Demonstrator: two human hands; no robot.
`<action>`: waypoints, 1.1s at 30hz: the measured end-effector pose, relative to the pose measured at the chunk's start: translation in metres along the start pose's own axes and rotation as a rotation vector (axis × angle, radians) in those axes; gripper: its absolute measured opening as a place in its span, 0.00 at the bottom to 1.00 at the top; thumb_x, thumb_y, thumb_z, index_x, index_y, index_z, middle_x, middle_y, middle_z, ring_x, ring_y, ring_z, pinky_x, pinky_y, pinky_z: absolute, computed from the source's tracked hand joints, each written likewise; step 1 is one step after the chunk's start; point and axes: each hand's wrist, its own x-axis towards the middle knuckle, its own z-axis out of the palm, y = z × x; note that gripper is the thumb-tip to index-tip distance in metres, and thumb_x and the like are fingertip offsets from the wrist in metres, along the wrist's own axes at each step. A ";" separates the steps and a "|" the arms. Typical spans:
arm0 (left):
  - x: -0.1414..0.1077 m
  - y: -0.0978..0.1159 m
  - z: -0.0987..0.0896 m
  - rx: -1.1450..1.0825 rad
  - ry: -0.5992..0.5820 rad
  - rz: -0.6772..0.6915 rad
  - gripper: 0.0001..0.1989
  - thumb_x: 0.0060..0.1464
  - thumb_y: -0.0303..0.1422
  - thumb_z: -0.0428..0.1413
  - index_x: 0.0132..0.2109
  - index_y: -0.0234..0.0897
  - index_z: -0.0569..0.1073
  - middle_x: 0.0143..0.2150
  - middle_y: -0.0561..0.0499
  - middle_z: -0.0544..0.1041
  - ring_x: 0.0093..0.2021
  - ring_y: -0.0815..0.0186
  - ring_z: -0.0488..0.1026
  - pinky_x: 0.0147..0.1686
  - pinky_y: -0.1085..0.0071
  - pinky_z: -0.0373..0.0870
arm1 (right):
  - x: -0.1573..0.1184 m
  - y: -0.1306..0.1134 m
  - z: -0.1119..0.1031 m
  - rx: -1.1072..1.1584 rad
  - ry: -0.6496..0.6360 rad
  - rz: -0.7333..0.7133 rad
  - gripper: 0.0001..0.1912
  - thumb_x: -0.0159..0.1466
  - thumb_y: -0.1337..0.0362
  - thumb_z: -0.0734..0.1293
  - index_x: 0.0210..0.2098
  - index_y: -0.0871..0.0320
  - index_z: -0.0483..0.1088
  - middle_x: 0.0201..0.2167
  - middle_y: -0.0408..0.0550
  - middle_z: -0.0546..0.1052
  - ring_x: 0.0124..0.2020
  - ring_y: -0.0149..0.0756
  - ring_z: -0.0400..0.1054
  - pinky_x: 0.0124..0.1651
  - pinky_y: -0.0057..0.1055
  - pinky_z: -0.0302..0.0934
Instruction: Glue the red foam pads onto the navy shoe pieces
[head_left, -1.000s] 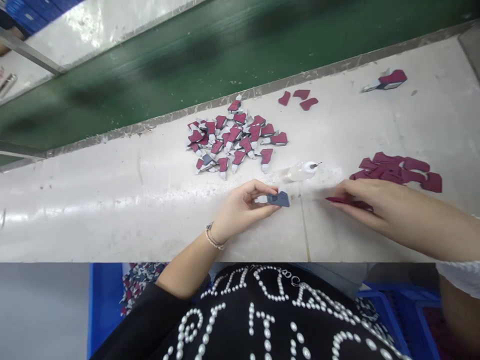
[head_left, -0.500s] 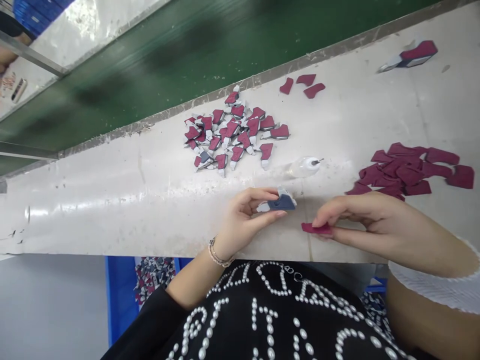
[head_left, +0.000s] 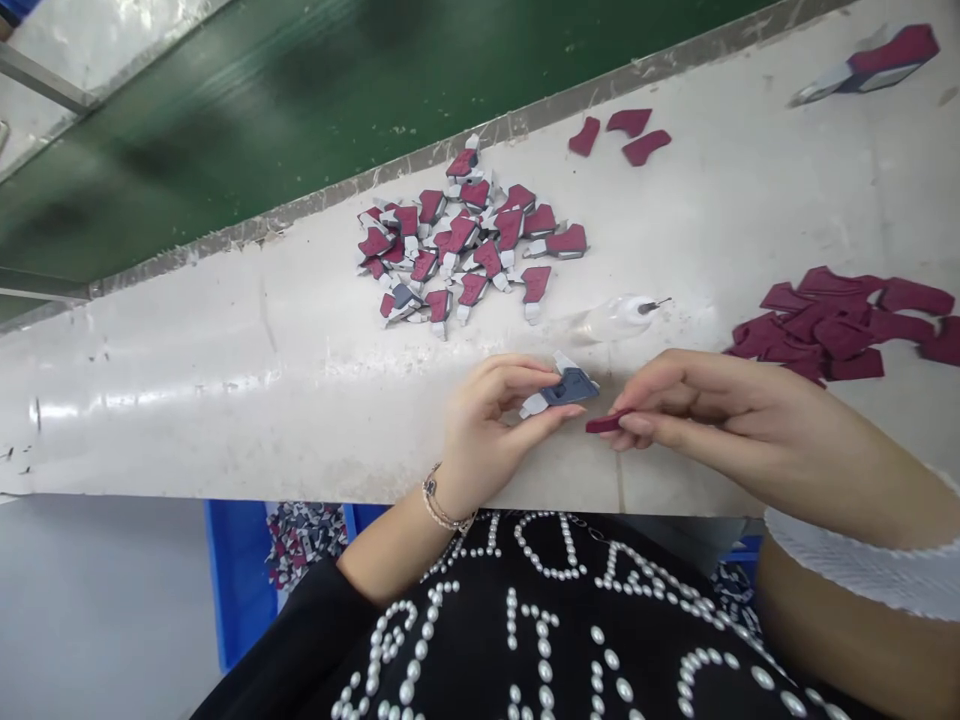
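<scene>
R hand (head_left: 705, 420), pinching flat maroon curved pc (foam?) (head_left: 602, 424), has come in closer to blue-grey angular part w/ pale-grey ends (plastic?) (head_left: 574, 387), gripped in L hand (head_left: 491, 415) above white bench (head_left: 315, 430). Hands apart; pcs now near each other, apparently unjoined.

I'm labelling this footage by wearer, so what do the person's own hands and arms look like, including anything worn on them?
Both are bare, without gloves. The left hand has a light, beaded-looking bracelet with a small dark piece at its wrist, and a black sleeve farther up. Above the right hand, a white, textured fabric band crosses the forearm.
</scene>
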 end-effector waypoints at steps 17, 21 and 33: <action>0.007 0.007 0.001 0.233 0.019 0.335 0.12 0.53 0.27 0.70 0.46 0.34 0.80 0.40 0.49 0.82 0.40 0.70 0.81 0.43 0.75 0.82 | 0.010 -0.007 0.009 -0.116 0.132 0.013 0.16 0.65 0.45 0.73 0.32 0.50 0.75 0.28 0.41 0.83 0.30 0.37 0.79 0.35 0.35 0.73; 0.008 0.006 0.001 0.225 0.020 0.347 0.13 0.53 0.28 0.70 0.46 0.35 0.80 0.40 0.49 0.82 0.41 0.70 0.81 0.43 0.75 0.82 | 0.011 -0.010 0.009 -0.111 0.138 0.020 0.17 0.65 0.45 0.73 0.31 0.50 0.74 0.27 0.41 0.82 0.29 0.37 0.79 0.33 0.35 0.73; 0.007 0.010 -0.003 0.144 -0.045 0.309 0.14 0.51 0.28 0.71 0.45 0.36 0.80 0.41 0.49 0.83 0.41 0.69 0.82 0.43 0.73 0.83 | 0.008 -0.014 0.010 -0.143 0.140 0.114 0.22 0.63 0.41 0.72 0.29 0.52 0.71 0.23 0.42 0.79 0.26 0.38 0.74 0.30 0.35 0.65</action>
